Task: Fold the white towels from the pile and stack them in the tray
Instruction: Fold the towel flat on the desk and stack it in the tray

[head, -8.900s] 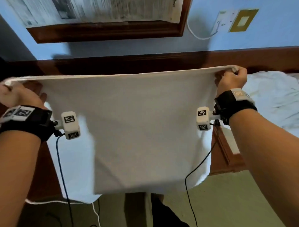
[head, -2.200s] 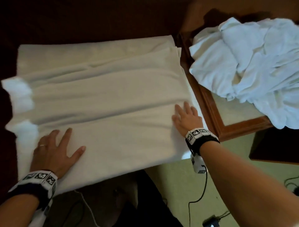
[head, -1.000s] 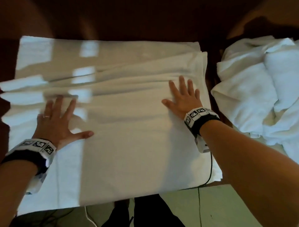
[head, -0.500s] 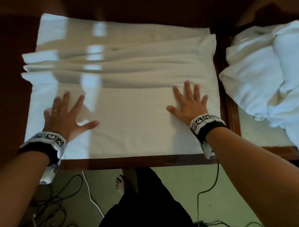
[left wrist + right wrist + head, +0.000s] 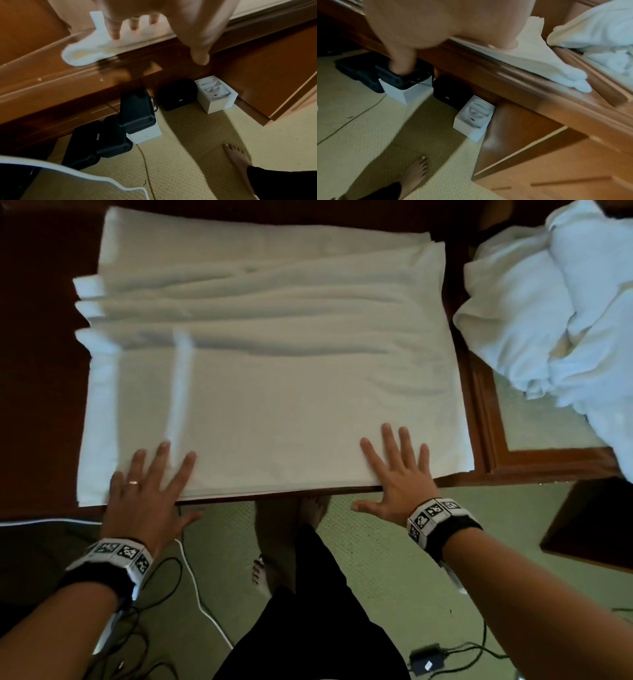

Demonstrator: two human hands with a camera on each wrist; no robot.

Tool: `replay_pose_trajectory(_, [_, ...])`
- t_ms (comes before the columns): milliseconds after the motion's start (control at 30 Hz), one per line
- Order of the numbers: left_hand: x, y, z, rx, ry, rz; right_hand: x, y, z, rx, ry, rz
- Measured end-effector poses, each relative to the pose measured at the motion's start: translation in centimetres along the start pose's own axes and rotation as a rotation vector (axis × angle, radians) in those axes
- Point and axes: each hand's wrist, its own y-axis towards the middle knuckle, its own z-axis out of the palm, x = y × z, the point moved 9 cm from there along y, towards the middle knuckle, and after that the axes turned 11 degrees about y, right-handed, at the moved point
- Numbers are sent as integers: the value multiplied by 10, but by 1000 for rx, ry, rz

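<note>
Two flat, spread hands, left hand and right hand, are pressed on the towel at 6 o'clock. Wrinkles at 12 o'clock should be smoothed before folding.

Head view dim overall, dark corners; towel carries a bright vertical light streak, smeared. Wood tabletop shows glare streaks. Both wrist views motion-blurred, left hand and right hand soft, close-up; wide-angle bending at edges.

The spread towel covers the counter up to its front edge; the towel pile blocks the right end.
</note>
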Motion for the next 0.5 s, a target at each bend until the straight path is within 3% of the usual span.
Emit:
replay_pose_trajectory(100, [-2, -13, -3, -71, 44, 16, -2, -7, 6, -83, -40, 17])
replay_pose_trajectory(233, [-4, -36, -16, -176, 19, 68, 1, -37, 5, -222, 3, -116])
replay_pose_trajectory(333, [7, -41, -32, -127, 19, 60, -16, -47, -25, -296, -4, 17])
replay_pose_trajectory(400, [21, -41, -43, -28, 2, -40, -29, -51, -47, -235, -2, 173])
replay_pose_trajectory(500, [41, -39, -42, 188, -65, -135, -29, -55, -48, 45, -13, 267])
